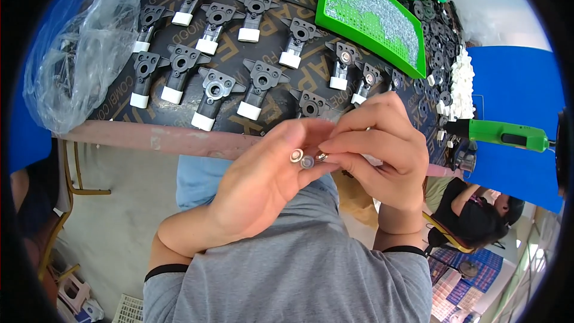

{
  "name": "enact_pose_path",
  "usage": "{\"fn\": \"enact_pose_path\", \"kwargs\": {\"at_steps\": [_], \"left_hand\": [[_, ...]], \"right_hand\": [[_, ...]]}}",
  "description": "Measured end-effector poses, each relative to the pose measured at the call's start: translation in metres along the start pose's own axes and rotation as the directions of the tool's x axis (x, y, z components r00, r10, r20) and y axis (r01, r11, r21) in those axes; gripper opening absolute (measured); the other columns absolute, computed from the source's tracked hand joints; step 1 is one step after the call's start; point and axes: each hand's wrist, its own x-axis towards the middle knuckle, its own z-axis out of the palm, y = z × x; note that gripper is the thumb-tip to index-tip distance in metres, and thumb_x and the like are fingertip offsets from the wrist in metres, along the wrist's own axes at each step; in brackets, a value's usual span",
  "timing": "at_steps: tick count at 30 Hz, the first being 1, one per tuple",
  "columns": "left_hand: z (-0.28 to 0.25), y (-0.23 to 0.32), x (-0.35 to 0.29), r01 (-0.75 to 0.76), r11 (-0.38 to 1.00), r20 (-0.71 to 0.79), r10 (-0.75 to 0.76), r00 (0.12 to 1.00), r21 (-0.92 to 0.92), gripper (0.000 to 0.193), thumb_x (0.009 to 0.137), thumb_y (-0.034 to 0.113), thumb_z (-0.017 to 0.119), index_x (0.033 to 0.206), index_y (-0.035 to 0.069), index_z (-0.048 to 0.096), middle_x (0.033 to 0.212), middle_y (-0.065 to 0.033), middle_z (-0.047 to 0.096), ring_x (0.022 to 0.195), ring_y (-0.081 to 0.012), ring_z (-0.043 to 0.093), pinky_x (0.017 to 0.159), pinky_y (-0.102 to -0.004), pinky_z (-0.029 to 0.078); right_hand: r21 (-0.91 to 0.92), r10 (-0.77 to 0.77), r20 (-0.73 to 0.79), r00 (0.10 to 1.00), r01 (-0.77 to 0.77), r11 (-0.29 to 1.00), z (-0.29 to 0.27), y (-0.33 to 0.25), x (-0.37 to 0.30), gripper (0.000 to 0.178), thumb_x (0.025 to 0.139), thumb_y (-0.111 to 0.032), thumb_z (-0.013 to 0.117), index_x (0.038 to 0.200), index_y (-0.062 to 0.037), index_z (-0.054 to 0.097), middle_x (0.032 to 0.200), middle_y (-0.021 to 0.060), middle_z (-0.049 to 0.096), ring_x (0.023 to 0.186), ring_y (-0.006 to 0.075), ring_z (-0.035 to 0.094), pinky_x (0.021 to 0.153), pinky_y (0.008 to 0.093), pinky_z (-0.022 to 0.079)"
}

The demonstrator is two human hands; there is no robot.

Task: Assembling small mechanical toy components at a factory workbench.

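Note:
My left hand is cupped at the table's near edge, with small round metal parts lying in its fingers; one has a copper-coloured centre. Beside that one sits a clear, greyish round piece. My right hand pinches another small round metal part between thumb and fingertips, right by the left fingers. Beyond my hands, several black brackets with white end caps stand in loose rows. A few at the right, such as this bracket, have a copper-coloured round part in their hole.
A green tray of small silvery screws lies at the back right. Heaps of white caps and black parts lie along the right. A green electric screwdriver hangs at right. Clear plastic bags cover the left. Another person sits at right.

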Motion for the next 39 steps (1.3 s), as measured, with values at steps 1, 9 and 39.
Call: {"fn": "enact_pose_path", "kwargs": {"at_steps": [1,9,39], "left_hand": [[-0.003,-0.001,-0.003,-0.001,1.000,0.003,0.001,1.000,-0.002,0.040,0.105,0.027,0.036,0.131,-0.001,0.045,0.126,-0.0116,0.054,0.118,-0.0173,0.052,0.105,-0.0358,0.040],[-0.013,-0.009,-0.008,-0.089,0.981,-0.016,0.093,0.996,0.175,0.025,0.098,0.011,0.055,0.119,-0.003,0.058,0.113,-0.0108,0.063,0.100,-0.0166,0.063,0.091,-0.0310,0.051],[-0.016,-0.006,-0.010,-0.172,0.979,-0.122,0.185,0.975,0.111,0.011,0.097,0.014,0.058,0.104,0.005,0.058,0.096,-0.0025,0.060,0.084,-0.0113,0.057,0.078,-0.0256,0.048]], "right_hand": [[-0.032,0.001,-0.019,1.000,-0.002,0.999,-0.001,-0.002,-0.001,0.019,0.063,-0.009,0.080,0.081,-0.0089,0.072,0.083,0.0016,0.064,0.077,0.0202,0.054,0.069,0.0312,0.043],[-0.138,-0.063,-0.130,0.990,0.045,0.989,0.007,-0.006,-0.008,0.019,0.063,-0.010,0.079,0.081,-0.0092,0.072,0.084,0.0025,0.064,0.075,0.0194,0.054,0.068,0.0315,0.042],[-0.451,-0.110,-0.031,0.993,0.084,0.889,0.018,0.019,-0.014,0.022,0.069,-0.008,0.077,0.091,-0.0063,0.070,0.094,0.0043,0.068,0.083,0.0227,0.059,0.073,0.0330,0.044]]}}
